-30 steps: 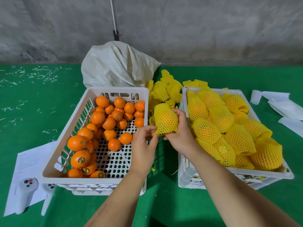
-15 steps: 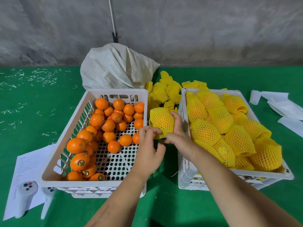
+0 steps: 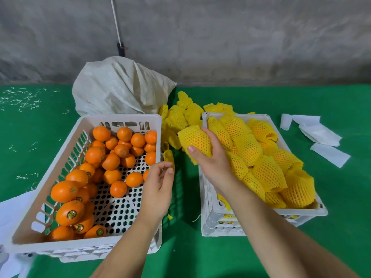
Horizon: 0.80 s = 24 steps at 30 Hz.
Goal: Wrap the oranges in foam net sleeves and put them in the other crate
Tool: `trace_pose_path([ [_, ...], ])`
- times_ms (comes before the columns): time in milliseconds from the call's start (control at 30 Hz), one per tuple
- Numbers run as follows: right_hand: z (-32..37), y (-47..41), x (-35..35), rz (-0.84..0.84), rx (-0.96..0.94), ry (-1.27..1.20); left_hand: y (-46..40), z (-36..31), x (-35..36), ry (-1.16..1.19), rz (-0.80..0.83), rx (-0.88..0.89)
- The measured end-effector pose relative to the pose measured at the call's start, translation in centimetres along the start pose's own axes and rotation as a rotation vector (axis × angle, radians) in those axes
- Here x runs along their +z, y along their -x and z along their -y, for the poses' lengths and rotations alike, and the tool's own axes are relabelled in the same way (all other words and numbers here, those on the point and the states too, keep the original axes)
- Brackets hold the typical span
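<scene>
My right hand [image 3: 212, 157] grips a wrapped orange [image 3: 195, 140] in a yellow foam net sleeve, held just left of the right crate's [image 3: 220, 227] near-left rim. That white crate is heaped with several wrapped oranges [image 3: 267, 169]. My left hand [image 3: 158, 189] hovers over the right edge of the left crate [image 3: 84, 249], fingers loosely curled, holding nothing. The left crate holds several bare oranges [image 3: 112, 155]. A pile of spare yellow net sleeves [image 3: 180, 115] lies between the crates at the back.
A white woven sack [image 3: 120, 87] stands behind the left crate against the grey wall. White paper pieces [image 3: 319, 135] lie on the green table at the right, and a white sheet [image 3: 12, 209] sits at the left edge.
My left hand has let go of the sleeve and dropped back toward the left crate. My right hand has carried the wrapped orange up and to the right, toward the right crate.
</scene>
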State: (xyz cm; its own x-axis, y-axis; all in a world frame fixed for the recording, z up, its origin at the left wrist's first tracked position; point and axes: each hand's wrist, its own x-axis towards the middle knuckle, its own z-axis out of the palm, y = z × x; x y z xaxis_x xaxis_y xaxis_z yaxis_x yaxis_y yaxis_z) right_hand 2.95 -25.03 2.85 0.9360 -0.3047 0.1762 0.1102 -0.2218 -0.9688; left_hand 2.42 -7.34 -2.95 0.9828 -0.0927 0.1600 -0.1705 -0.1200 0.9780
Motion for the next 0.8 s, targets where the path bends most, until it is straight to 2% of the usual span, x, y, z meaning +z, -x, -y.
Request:
trace_pose_path([
  [100,2.2,-2.3,-5.1,-0.176,-0.072,0.037,0.0,0.3,0.1,-0.028,0.035,0.004],
  [167,2.5,-3.7,-9.5,-0.316,-0.121,0.23,0.0,0.3,0.2,-0.052,0.057,0.01],
  [233,1.1,-4.7,-13.5,-0.383,-0.065,0.53,-0.1,0.2,0.3,-0.067,0.065,0.009],
  [333,-2.9,-5.1,-17.2,-0.183,0.279,0.957,-0.3,0.2,0.5,-0.094,0.068,0.0],
  [400,-4.5,-5.0,-18.1,-0.106,0.459,0.974,-0.3,0.2,0.7,-0.121,0.074,0.002],
  [567,-3.5,-6.9,-18.7,0.009,0.496,1.088,-0.6,0.2,0.6,-0.12,0.057,0.014],
  [633,-2.5,-7.4,-18.5,-0.084,0.382,1.139,-0.5,0.2,0.6,-0.104,0.05,0.01],
  [700,-2.2,-7.2,-17.3,-0.168,0.207,1.083,-0.5,0.2,0.6,-0.048,0.03,-0.009],
  [733,-2.4,-7.1,-16.4,-0.11,0.196,1.095,-0.5,0.2,0.5,-0.016,0.01,-0.022],
  [800,-3.4,-7.0,-15.0,0.053,0.315,1.262,-0.5,0.2,0.4,0.034,-0.019,-0.05],
])
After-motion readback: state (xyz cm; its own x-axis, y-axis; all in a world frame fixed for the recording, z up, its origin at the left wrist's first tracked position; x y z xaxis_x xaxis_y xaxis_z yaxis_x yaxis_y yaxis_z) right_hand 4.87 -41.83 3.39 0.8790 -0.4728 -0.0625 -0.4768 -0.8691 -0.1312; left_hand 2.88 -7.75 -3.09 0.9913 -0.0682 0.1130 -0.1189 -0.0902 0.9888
